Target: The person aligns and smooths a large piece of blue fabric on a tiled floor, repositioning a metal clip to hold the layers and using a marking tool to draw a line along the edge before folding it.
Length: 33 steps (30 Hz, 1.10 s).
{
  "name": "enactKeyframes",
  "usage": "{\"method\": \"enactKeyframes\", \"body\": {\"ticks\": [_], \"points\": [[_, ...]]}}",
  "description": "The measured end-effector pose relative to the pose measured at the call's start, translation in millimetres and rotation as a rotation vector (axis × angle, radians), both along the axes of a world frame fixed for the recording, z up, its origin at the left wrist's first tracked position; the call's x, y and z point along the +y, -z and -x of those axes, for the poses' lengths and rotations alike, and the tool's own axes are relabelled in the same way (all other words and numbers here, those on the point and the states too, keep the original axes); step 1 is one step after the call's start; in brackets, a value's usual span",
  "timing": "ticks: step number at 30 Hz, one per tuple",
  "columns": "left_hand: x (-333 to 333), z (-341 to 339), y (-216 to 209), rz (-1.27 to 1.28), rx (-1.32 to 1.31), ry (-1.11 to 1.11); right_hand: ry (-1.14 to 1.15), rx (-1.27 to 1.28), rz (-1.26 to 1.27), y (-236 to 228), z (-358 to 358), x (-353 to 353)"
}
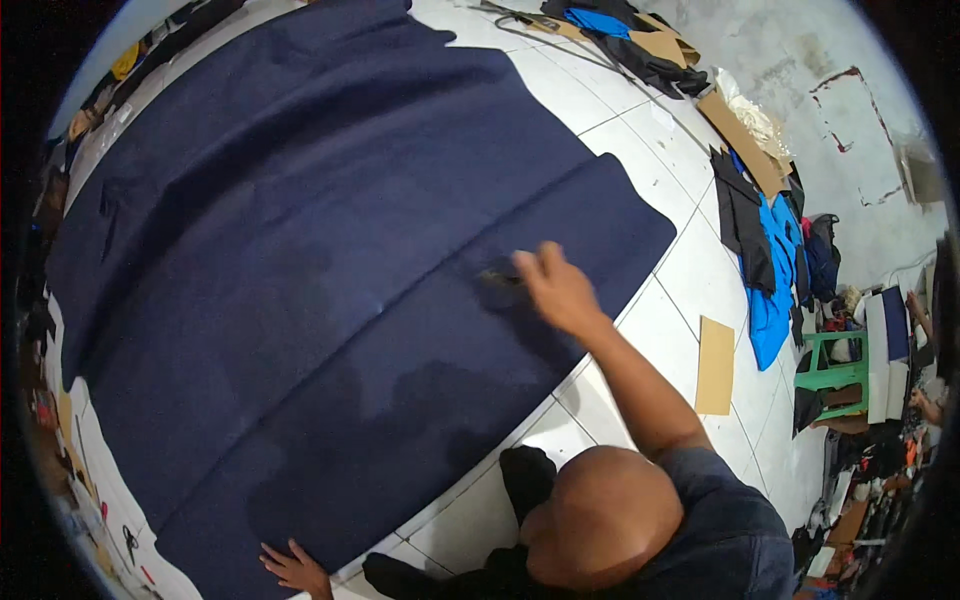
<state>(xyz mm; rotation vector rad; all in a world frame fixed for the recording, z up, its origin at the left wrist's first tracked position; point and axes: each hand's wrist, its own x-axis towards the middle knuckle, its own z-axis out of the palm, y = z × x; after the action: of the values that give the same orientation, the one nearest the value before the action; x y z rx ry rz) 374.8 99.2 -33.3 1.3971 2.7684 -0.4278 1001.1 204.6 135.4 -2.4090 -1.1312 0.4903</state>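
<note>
Across the white tiled floor [690,270] lies a large sheet of dark navy cloth [300,250], spread flat in overlapping layers with long fold edges running slantwise from lower left to upper right. Near the cloth's right-hand end, just short of its rounded corner, the right hand [555,290] reaches out over the fabric at the end of a bare outstretched arm; its fingers are bunched together around a small dark object [498,277], too blurred to tell what kind of tool it is, whose tip rests against the cloth by a fold line. At the cloth's near edge, low in the view, the left hand [295,568] lies flat with fingers spread, fingertips touching the hem where fabric meets tile. Beside the cloth's near edge, a head and a dark grey shirt shoulder [730,530] fill the lower view. Well to the right of the cloth, a flat piece of brown cardboard [715,365] lies on the tiles, and beyond it sit heaps of blue and black fabric [770,260] and a green plastic stool [830,370].
</note>
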Motion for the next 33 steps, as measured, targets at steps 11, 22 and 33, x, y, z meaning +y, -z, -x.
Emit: {"method": "enactKeyframes", "body": {"ticks": [11,22,33], "points": [[0.1,15.8,-33.7,-0.098,-0.334,0.236,0.859,0.899,-0.197,95.8,9.5,-264.8],[-1.4,25.1,-22.3,-0.093,-0.356,0.275,0.859,0.962,-0.253,100.7,10.1,-247.9],[-0.1,20.3,-27.7,-0.067,-0.333,0.266,0.714,1.069,-0.185,108.6,6.9,-209.4]]}}
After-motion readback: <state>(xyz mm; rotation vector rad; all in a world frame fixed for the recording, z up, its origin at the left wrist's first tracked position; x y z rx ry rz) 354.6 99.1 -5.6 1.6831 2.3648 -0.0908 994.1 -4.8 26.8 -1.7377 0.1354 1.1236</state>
